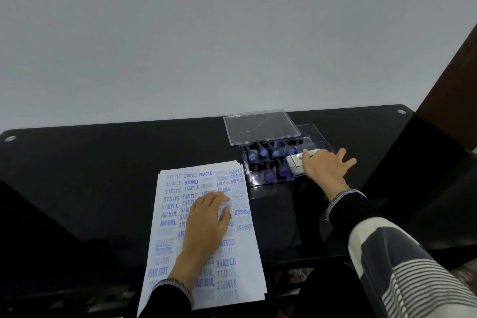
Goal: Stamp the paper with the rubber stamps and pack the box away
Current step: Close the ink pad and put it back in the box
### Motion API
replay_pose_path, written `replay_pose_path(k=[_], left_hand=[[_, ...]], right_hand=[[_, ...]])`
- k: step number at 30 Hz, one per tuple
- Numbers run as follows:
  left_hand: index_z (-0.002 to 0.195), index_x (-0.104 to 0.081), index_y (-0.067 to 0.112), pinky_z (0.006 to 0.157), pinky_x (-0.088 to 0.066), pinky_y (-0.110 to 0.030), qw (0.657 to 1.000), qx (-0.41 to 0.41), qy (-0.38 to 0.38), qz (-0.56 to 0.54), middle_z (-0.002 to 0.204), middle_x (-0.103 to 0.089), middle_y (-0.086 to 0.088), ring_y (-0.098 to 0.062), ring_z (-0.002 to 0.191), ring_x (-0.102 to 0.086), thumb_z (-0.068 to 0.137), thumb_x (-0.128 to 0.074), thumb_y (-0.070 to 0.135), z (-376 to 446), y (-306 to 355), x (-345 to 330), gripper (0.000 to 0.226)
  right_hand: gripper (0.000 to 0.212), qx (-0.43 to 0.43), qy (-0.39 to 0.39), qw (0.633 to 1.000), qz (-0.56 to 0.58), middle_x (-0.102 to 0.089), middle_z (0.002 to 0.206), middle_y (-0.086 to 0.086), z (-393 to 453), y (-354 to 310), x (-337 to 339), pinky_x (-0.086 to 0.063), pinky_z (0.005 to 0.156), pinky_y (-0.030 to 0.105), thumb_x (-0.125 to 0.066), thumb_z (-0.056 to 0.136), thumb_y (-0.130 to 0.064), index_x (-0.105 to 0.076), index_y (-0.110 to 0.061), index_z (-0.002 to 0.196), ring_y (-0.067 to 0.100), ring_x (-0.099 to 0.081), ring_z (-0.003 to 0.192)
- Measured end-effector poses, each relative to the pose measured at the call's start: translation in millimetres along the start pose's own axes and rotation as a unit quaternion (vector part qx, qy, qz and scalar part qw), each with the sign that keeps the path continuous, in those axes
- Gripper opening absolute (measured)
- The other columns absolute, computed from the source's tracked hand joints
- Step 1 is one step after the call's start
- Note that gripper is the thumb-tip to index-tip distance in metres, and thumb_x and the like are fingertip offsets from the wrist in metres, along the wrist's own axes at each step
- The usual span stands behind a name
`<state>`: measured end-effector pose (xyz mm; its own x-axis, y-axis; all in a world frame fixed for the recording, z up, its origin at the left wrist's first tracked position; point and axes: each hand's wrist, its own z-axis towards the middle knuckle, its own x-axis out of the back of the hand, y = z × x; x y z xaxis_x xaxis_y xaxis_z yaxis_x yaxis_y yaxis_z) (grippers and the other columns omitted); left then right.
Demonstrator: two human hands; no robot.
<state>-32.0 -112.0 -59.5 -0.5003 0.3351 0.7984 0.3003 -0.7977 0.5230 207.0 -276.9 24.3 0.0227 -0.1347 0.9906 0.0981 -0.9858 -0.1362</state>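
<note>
The left hand (206, 219) covered the stamped words in the middle of the paper (170, 230), whose near edge ran out of the picture. The right hand (322, 168) hid part of the white pad (296, 161) and its label. The stamps (263, 153) in the clear box (317, 134) were too small to read.

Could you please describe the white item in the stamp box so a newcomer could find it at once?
On the black glass table, right of the stamped paper sheet, sits a clear plastic box. In its right-hand compartment lies a white rectangular case under the right hand, unlike the blue-capped stamps beside it.
</note>
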Motion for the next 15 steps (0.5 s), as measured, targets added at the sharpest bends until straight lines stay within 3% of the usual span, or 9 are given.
replay_pose_path(k=[10, 12, 15], left_hand=[[0.124, -0.057, 0.025, 0.108, -0.021, -0.020, 1.000, 0.007, -0.004, 0.022, 0.133, -0.054, 0.010, -0.010, 0.127, -0.045, 0.096, -0.053, 0.033, 1.4, 3.6, 1.0, 0.029], [0.121, -0.058, 0.024, 0.109, -0.025, -0.023, 1.000, 0.004, -0.004, 0.022, 0.131, -0.055, 0.009, -0.011, 0.126, -0.046, 0.096, -0.054, 0.030, 1.7, 2.7, 0.8, 0.027], [0.119, -0.059, 0.024, 0.106, -0.029, -0.021, 1.000, -0.006, -0.003, 0.014, 0.127, -0.056, 0.011, -0.009, 0.121, -0.047, 0.097, -0.050, 0.025, 2.7, 1.7, 3.3, 0.024]], right_hand=[[0.062, 0.002, -0.082, 0.996, -0.027, -0.049, 0.135, 0.016, 1.4, -10.1, 6.3, -0.006, 0.109, 0.058, -0.020, 0.095, -0.050, -0.058, -0.009, 0.123, 0.035, -0.014, 0.137], [0.054, 0.004, -0.066, 0.998, 0.000, -0.051, 0.133, 0.015, -6.1, -15.5, 5.5, -0.006, 0.109, 0.058, -0.026, 0.095, -0.043, -0.058, -0.010, 0.122, 0.036, -0.022, 0.136], [0.034, 0.049, 0.048, 0.993, 0.098, -0.063, 0.113, 0.014, -22.2, -23.4, -2.1, -0.021, 0.105, 0.051, -0.039, 0.094, -0.028, -0.066, -0.009, 0.100, 0.033, -0.047, 0.117]])
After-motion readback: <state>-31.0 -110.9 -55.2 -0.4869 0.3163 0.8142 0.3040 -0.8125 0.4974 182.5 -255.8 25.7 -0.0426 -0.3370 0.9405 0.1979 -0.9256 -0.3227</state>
